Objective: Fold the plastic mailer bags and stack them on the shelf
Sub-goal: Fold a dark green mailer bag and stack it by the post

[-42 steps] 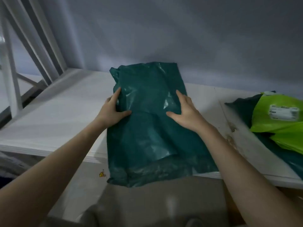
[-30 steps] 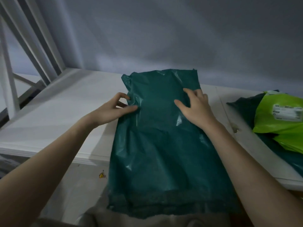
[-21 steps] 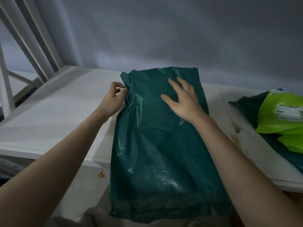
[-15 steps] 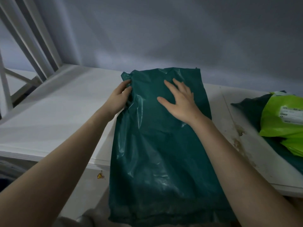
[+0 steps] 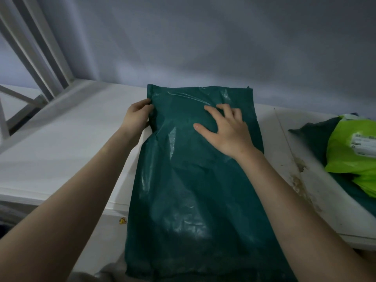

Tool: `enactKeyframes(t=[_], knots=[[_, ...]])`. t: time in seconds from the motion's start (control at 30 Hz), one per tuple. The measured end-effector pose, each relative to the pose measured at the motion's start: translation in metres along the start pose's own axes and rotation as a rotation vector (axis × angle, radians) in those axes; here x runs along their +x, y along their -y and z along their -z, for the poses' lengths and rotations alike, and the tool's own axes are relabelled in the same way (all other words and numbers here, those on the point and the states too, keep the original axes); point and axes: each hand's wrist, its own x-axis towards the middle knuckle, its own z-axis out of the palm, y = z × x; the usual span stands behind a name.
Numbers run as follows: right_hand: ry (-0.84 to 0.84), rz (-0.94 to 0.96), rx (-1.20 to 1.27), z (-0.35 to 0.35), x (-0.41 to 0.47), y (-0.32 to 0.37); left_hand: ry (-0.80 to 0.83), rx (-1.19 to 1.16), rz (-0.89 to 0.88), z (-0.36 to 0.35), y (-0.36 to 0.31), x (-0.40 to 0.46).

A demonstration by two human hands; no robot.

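A dark green plastic mailer bag (image 5: 189, 180) lies lengthwise on the white shelf (image 5: 61, 151), its near part hanging over the shelf's front edge toward me. My left hand (image 5: 136, 119) holds the bag's upper left edge, fingertips tucked at the edge. My right hand (image 5: 225, 133) presses flat on the bag's upper right area with fingers spread. The bag's far end almost reaches the grey wall.
At the right on the shelf lies a pile of mailers, a bright green one with a white label (image 5: 354, 153) on top of dark green ones (image 5: 317, 135). Brown stains (image 5: 299, 176) mark the shelf board beside it. White frame bars (image 5: 34, 49) rise at the left.
The bag has been slid farther onto the shelf and flattened. My left hand moved up to the top left edge; my right hand shifted toward the upper right and spread flat.
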Motion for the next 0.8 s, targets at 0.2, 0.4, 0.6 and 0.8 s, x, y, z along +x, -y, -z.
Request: enactKeyframes(t=[0.2,0.4,0.6,0.8], knots=[[-0.059,0.004,0.068,0.006,0.002,0.0,0.06,0.118,0.023,0.01,0.007,0.004],[-0.189,-0.171,0.292,0.014,0.005,-0.027,-0.079,0.283,0.018,0.008,0.014,0.006],[-0.089,-0.501,0.396,0.013,-0.006,-0.061,-0.109,0.518,0.057,0.011,0.018,0.006],[-0.025,-0.613,0.363,0.005,-0.014,-0.068,-0.141,0.476,0.081,0.016,0.024,0.007]])
